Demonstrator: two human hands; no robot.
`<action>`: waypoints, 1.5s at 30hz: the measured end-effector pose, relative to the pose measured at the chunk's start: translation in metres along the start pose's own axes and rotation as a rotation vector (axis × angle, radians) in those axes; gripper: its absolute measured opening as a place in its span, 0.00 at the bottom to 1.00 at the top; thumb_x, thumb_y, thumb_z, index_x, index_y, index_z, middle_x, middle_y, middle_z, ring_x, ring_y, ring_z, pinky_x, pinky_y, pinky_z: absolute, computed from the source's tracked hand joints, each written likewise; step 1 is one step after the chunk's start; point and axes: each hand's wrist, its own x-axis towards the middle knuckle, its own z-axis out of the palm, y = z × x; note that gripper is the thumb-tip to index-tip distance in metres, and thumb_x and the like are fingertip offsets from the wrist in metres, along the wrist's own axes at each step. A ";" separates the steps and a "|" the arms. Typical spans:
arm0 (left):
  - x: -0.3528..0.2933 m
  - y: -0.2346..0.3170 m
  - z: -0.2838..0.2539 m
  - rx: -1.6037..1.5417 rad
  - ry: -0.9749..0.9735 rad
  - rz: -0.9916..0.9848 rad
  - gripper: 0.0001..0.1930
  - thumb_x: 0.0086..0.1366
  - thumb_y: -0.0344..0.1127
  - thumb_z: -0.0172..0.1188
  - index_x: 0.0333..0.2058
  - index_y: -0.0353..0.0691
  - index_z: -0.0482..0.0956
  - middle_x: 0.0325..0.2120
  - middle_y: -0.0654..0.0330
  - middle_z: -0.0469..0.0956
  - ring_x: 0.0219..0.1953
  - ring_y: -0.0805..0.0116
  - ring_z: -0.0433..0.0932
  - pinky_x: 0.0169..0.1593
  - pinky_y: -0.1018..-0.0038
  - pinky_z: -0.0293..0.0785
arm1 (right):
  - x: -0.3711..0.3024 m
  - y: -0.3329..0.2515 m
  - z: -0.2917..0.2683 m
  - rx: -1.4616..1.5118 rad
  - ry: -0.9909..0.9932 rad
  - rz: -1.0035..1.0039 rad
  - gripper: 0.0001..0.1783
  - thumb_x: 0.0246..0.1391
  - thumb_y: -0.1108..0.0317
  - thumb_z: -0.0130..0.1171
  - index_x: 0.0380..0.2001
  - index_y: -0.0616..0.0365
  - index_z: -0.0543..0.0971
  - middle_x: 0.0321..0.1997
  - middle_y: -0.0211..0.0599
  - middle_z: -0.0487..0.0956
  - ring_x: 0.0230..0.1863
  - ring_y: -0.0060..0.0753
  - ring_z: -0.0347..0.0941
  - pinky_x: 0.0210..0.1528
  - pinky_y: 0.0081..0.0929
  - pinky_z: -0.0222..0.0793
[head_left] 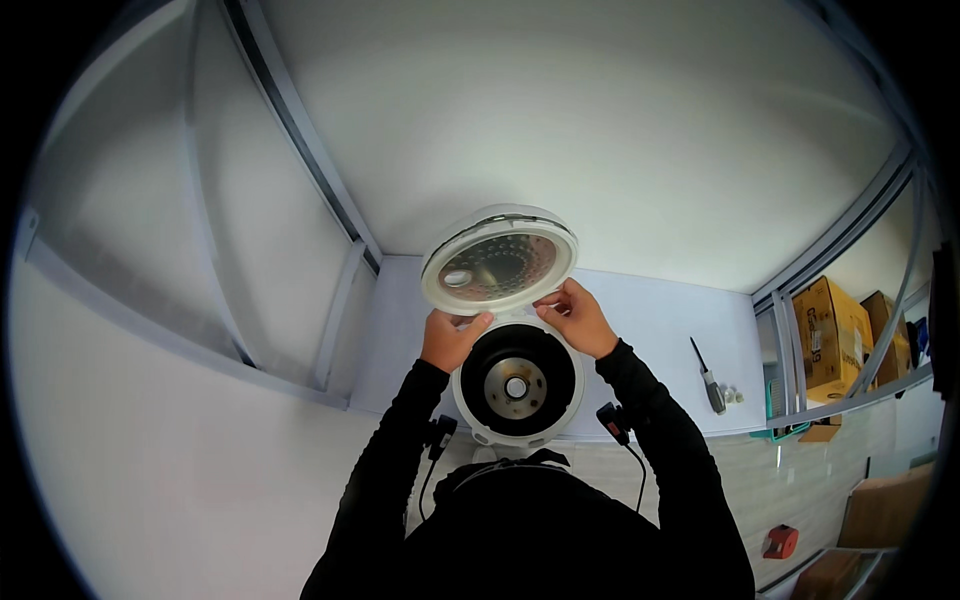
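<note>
At the frame's centre, my left hand (pixel 453 338) and right hand (pixel 580 318) sit half-curled at the lower edge of the raised lid (pixel 510 265) (whether they grip it, I can't tell), above the open white cooker (pixel 515 440).

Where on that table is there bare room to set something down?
The table is bare between the left hand and metal post, and between the right hand and screwdriver. Crowded: around the cooker's lid, which both hands touch, and by the small pieces.

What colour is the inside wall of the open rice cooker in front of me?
The inner wall is black; it shows best in the head view.
</note>
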 end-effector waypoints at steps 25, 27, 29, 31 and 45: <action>-0.075 0.087 0.032 0.256 0.041 0.266 0.12 0.63 0.30 0.72 0.28 0.39 0.75 0.20 0.66 0.75 0.22 0.79 0.70 0.29 0.78 0.67 | -0.106 -0.059 -0.016 -0.375 0.170 -0.184 0.09 0.56 0.71 0.67 0.40 0.55 0.82 0.38 0.38 0.84 0.42 0.45 0.80 0.46 0.39 0.76; -0.084 0.091 0.054 0.234 0.101 0.272 0.12 0.63 0.28 0.72 0.28 0.39 0.74 0.20 0.67 0.73 0.23 0.79 0.69 0.29 0.78 0.66 | -0.120 -0.052 -0.035 -0.372 0.189 -0.190 0.08 0.56 0.72 0.66 0.40 0.55 0.81 0.38 0.38 0.84 0.42 0.44 0.80 0.46 0.39 0.76; -0.092 0.093 0.077 0.189 0.163 0.233 0.12 0.64 0.26 0.70 0.28 0.39 0.74 0.21 0.68 0.71 0.24 0.80 0.68 0.30 0.78 0.65 | -0.134 -0.042 -0.056 -0.360 0.201 -0.182 0.08 0.56 0.72 0.66 0.39 0.55 0.81 0.38 0.38 0.84 0.41 0.44 0.80 0.45 0.39 0.76; -0.096 0.096 0.107 0.191 0.175 0.302 0.12 0.63 0.27 0.70 0.27 0.39 0.74 0.21 0.68 0.71 0.23 0.79 0.67 0.29 0.78 0.64 | -0.153 -0.033 -0.079 -0.323 0.206 -0.182 0.06 0.57 0.73 0.66 0.39 0.55 0.81 0.38 0.38 0.85 0.37 0.43 0.82 0.41 0.38 0.77; -0.133 0.010 0.394 0.314 -0.225 0.078 0.11 0.63 0.32 0.72 0.31 0.37 0.77 0.22 0.63 0.79 0.25 0.75 0.74 0.31 0.75 0.72 | -0.335 0.077 -0.288 -0.324 0.233 0.042 0.07 0.58 0.71 0.66 0.39 0.59 0.81 0.34 0.37 0.85 0.32 0.36 0.83 0.36 0.31 0.77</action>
